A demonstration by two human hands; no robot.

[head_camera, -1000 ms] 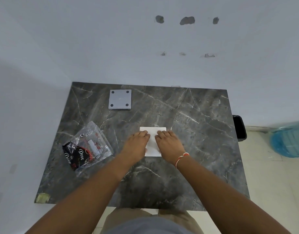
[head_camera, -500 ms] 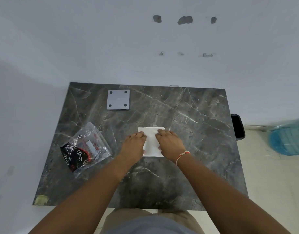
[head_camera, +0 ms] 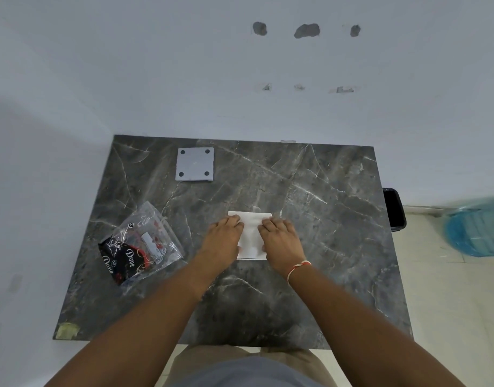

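On the dark grey marbled tabletop (head_camera: 324,219), a square grey metal plate with 4 holes (head_camera: 195,164) sits back near the wall. A clear plastic bag of black-and-red Dove wrappers (head_camera: 139,244) lies just left of the left forearm, neither blocking the work, and a black bin (head_camera: 394,208) stands off the right edge. Dead centre lies the white folded paper sheet (head_camera: 250,233), flat on the table, with the left hand (head_camera: 222,238) and right hand (head_camera: 279,241) pressing its 2 side edges, palms down, fingers laid flat, a white strip showing between them.
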